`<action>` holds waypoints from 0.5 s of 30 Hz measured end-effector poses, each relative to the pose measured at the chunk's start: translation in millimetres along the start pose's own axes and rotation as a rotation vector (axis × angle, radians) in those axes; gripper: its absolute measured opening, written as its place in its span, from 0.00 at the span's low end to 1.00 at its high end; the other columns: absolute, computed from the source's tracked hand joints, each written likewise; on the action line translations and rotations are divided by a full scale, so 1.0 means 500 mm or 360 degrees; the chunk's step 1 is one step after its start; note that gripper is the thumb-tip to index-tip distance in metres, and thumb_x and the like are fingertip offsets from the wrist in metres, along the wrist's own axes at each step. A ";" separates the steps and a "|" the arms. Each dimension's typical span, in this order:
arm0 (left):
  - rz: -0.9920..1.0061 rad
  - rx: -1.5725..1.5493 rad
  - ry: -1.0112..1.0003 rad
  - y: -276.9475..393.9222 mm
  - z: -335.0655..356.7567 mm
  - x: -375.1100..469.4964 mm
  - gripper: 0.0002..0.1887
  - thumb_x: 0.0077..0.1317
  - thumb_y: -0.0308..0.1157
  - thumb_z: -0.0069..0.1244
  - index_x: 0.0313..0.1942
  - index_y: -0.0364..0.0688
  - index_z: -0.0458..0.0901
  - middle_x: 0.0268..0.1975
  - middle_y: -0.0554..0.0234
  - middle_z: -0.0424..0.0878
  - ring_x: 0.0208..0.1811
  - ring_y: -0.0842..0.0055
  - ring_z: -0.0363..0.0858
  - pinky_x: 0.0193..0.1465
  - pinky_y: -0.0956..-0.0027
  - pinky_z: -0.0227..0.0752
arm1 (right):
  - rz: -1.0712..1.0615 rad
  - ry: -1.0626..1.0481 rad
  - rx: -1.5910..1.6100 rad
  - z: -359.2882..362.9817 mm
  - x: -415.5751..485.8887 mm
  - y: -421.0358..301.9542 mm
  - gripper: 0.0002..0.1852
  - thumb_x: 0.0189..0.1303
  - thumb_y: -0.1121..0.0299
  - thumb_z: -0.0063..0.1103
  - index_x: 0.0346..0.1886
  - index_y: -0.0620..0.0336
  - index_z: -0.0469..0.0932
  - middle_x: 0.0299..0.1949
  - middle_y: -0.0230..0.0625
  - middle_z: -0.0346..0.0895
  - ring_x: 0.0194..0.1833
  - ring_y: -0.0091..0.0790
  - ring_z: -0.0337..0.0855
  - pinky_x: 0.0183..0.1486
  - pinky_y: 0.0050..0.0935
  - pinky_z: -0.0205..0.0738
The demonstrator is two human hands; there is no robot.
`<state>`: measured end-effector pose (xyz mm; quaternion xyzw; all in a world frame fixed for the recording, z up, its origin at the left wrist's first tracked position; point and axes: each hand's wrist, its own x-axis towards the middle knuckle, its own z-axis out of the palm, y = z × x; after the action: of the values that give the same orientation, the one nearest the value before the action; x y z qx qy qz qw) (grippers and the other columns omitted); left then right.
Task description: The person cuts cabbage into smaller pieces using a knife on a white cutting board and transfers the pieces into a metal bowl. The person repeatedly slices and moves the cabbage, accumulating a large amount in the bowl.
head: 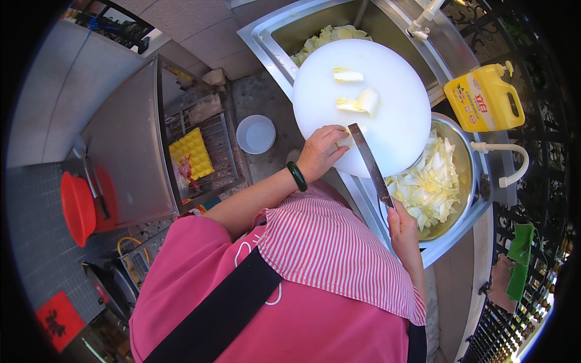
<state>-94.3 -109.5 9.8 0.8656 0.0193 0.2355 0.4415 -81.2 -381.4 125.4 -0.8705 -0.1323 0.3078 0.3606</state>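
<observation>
A round white cutting board [401,86] lies across the edge of a stainless steel sink. On it, the fingers of my left hand [321,149] press a piece of napa cabbage [347,141], partly hidden beneath them. My right hand [404,229] grips the handle of a kitchen knife [371,163], whose blade stands edge-down beside that piece. Farther up the board lie a small cabbage piece [348,75] and a larger, folded-looking one [363,103]. At the right, a metal basin [466,181] holds a heap of cut cabbage [429,181], partly under the board.
More cabbage leaves [329,40] fill part of the sink basin [290,38] behind the board. A yellow detergent jug [483,97] stands right, near a white faucet [522,159]. A white bucket [255,134] is on the floor, left. Beyond it stands a steel cabinet [120,136].
</observation>
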 end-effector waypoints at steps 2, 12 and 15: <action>-0.0004 -0.0045 0.0005 -0.004 0.001 -0.002 0.15 0.56 0.25 0.63 0.44 0.36 0.79 0.49 0.54 0.83 0.49 0.60 0.83 0.52 0.64 0.78 | -0.0141 0.0054 -0.0152 -0.001 -0.006 -0.012 0.17 0.74 0.67 0.48 0.60 0.64 0.76 0.34 0.55 0.81 0.35 0.52 0.83 0.41 0.40 0.76; 0.0032 -0.0077 -0.0021 -0.012 -0.001 -0.004 0.15 0.57 0.25 0.61 0.45 0.36 0.80 0.48 0.54 0.81 0.49 0.61 0.81 0.50 0.64 0.78 | -0.0013 -0.0066 -0.0280 -0.027 0.010 -0.052 0.16 0.74 0.67 0.46 0.59 0.63 0.75 0.35 0.59 0.81 0.38 0.60 0.83 0.41 0.45 0.75; 0.0101 0.0012 0.0026 -0.014 -0.001 -0.002 0.15 0.55 0.25 0.64 0.43 0.35 0.81 0.48 0.52 0.83 0.47 0.61 0.84 0.48 0.66 0.80 | -0.0037 -0.0076 -0.0413 -0.020 0.022 -0.060 0.16 0.75 0.65 0.44 0.58 0.62 0.74 0.34 0.60 0.80 0.37 0.62 0.81 0.39 0.50 0.74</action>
<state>-94.2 -105.3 4.2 0.8656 -0.0036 0.2562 0.4303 -66.6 -360.4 147.3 -0.9006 -0.1898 0.3046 0.2452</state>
